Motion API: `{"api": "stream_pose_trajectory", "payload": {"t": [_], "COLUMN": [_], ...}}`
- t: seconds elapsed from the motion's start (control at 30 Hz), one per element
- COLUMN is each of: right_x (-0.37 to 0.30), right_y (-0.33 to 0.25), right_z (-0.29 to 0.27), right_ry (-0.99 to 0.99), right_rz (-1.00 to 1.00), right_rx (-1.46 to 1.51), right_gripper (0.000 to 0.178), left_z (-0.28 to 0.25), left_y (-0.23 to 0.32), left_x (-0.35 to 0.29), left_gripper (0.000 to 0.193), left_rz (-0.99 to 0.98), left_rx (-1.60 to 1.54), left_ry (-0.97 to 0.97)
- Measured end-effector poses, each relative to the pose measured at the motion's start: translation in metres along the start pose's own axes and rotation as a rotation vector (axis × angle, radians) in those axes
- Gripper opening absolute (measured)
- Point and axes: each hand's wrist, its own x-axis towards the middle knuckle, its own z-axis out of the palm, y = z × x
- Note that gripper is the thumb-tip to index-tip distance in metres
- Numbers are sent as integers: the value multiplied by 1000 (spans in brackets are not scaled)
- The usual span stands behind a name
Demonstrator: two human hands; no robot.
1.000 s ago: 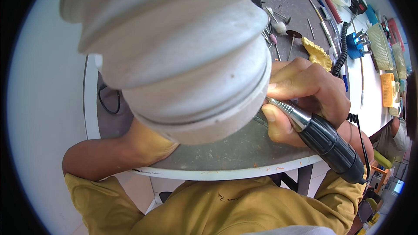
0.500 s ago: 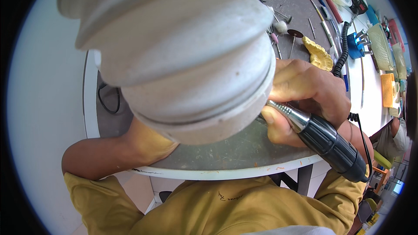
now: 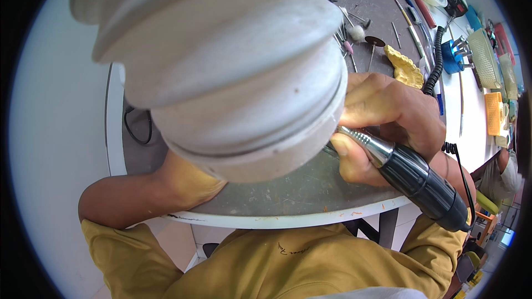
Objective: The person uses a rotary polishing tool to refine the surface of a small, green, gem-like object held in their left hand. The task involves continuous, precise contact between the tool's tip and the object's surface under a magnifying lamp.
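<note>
My right hand (image 3: 396, 113) is closed around a rotary handpiece (image 3: 424, 185) with a black ribbed body and a silver metal nose. The nose points left, and its tip disappears behind a thick white corrugated hose (image 3: 238, 77). That hose fills the upper middle of the view. My left hand (image 3: 194, 182) reaches in from the left behind the same hose. Only its wrist and heel show, lit from above, so its fingers and anything in them are hidden.
Beyond my right hand lie a yellow dental cast (image 3: 403, 67), a dark cutting disc (image 3: 375, 41) on a shank, several small burs and brushes (image 3: 410, 19). A black coiled cord (image 3: 435, 66) runs past a blue bur holder (image 3: 453, 56). Baskets (image 3: 493, 113) stand far right.
The white hose appears slightly further left in the view. My right hand and the handpiece show only a very slight shift; my left wrist stays where it was.
</note>
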Motion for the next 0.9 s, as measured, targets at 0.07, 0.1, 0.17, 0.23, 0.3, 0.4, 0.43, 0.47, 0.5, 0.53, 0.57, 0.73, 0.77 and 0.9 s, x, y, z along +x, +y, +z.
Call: {"api": "stream_pose_trajectory", "payload": {"t": [0.07,0.1,0.17,0.23,0.3,0.4,0.43,0.47,0.5,0.53,0.57,0.73,0.77,0.9], "right_x": [-1,-2,-3,-3,-2,-2,-2,-2,-2,-2,-3,3,1,-4], "right_y": [-1,-2,-3,-4,-2,-1,-2,-2,-2,-1,-1,-4,-3,1], "right_z": [0,0,1,0,0,2,2,2,1,1,0,2,2,-2], "right_ry": [4,7,13,17,11,16,16,17,12,12,11,13,20,15], "right_rz": [20,40,63,62,42,26,28,29,34,35,36,2,10,17], "right_rx": [21,47,74,64,44,24,21,15,10,7,6,12,1,14], "right_gripper": [24,24,24,23,23,23,23,24,24,24,24,25,26,28], "left_z": [0,1,1,1,1,2,2,1,1,1,1,5,2,1], "left_y": [-1,0,0,0,0,0,0,0,0,-1,-1,6,2,0], "left_x": [-1,-1,-1,1,1,0,-1,1,1,2,4,-7,-3,4], "left_gripper": [30,30,30,30,30,30,30,30,30,30,30,30,30,30], "left_rz": [-2,-2,-4,-3,0,2,2,2,-1,0,-1,9,5,-1], "left_rx": [1,-2,0,-2,-1,-1,0,0,-1,-1,0,21,17,3], "left_ry": [1,-3,-1,-10,-7,-7,-5,-6,-11,-15,-20,21,5,-23]}}
